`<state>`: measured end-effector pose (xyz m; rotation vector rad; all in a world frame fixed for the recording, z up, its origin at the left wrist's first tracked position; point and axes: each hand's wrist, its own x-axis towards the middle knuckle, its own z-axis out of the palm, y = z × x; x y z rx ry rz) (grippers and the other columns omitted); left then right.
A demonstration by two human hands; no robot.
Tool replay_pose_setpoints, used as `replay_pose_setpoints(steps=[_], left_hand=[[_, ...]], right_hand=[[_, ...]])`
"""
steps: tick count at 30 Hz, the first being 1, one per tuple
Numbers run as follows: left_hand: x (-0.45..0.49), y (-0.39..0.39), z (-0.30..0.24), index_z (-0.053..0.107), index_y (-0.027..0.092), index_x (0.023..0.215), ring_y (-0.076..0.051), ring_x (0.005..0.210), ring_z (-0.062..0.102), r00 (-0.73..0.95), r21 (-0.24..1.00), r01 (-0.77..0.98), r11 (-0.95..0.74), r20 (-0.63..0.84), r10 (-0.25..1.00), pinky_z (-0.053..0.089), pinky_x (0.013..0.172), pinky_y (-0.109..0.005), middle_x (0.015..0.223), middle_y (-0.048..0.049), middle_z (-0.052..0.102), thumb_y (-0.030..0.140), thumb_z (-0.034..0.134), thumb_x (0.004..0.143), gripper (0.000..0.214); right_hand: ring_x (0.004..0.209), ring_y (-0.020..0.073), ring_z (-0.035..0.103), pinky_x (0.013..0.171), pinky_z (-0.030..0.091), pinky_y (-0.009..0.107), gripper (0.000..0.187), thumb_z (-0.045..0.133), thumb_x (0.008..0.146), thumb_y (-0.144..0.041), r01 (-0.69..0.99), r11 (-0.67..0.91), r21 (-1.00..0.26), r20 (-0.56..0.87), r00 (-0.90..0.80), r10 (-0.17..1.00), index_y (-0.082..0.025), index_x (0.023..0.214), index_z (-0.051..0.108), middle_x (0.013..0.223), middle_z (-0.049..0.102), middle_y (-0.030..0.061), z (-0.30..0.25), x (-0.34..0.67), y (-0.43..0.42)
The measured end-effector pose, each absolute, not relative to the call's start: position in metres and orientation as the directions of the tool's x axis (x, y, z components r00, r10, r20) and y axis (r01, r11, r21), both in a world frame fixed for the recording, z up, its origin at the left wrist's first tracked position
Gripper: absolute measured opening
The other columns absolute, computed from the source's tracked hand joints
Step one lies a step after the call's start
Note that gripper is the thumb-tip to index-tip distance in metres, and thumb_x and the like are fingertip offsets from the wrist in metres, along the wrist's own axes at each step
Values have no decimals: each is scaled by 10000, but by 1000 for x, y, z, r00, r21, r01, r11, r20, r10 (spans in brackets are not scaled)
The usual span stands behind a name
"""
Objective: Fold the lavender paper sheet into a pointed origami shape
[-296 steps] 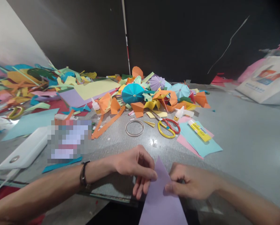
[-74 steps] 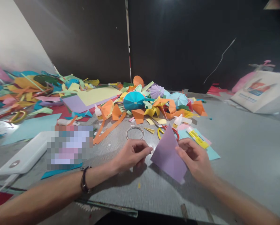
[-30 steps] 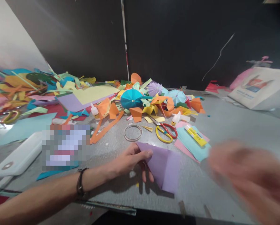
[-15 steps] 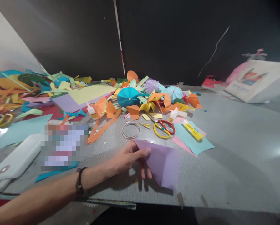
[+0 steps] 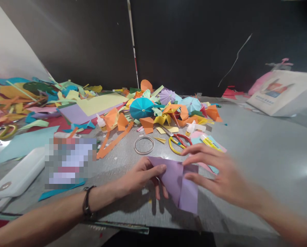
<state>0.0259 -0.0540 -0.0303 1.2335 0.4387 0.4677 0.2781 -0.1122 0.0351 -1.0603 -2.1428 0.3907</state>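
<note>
My left hand (image 5: 150,175) pinches a folded sheet of purple paper (image 5: 172,178) by its left corner, thumb on top. The paper is held above the grey table near its front edge, and a crease runs down its right part. Over the paper's right side is my right hand (image 5: 212,171), slightly blurred, with its fingers apart; whether the fingertips touch the paper I cannot tell. Just beyond lie red-and-yellow scissors (image 5: 177,144) and a ring of tape (image 5: 144,145).
Coloured paper scraps and paper umbrellas (image 5: 141,108) are heaped along the back. Small glue bottles (image 5: 190,128) stand before them. A yellow glue stick (image 5: 210,142) lies on blue and pink sheets. A white power bank (image 5: 19,171) is at left, a white bag (image 5: 284,92) at right.
My right hand has come in from the right and reached the right side of the purple paper. My left hand keeps its pinch on the paper, almost still.
</note>
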Motion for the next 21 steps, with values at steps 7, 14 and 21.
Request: replay_pose_setpoints(steps=[7, 14, 21], left_hand=[[27, -51, -38, 718, 50, 1040, -202, 611, 752, 790, 936, -146, 321, -85, 607, 590, 496, -224, 736, -141, 757, 512, 694, 946, 472], [26, -42, -44, 716, 32, 1018, -210, 533, 736, 785, 886, -185, 425, -126, 606, 583, 452, -223, 700, -172, 764, 460, 713, 931, 437], [28, -48, -40, 706, 40, 1130, -230, 663, 778, 788, 915, -156, 372, -112, 606, 614, 511, -233, 824, -188, 789, 445, 681, 968, 437]], right_hand=[[970, 214, 681, 799, 546, 342, 165, 752, 929, -388, 389, 364, -846, 246, -320, 915, -236, 950, 690, 1032, 715, 50, -2, 270, -88], [922, 199, 661, 803, 518, 340, 204, 744, 907, -421, 298, 236, -925, 148, -289, 946, -245, 1005, 711, 997, 708, 33, -9, 271, -88], [890, 202, 639, 751, 507, 342, 214, 774, 852, -417, 369, 228, -901, 151, -226, 962, -217, 853, 696, 1078, 692, 67, -17, 267, -89]])
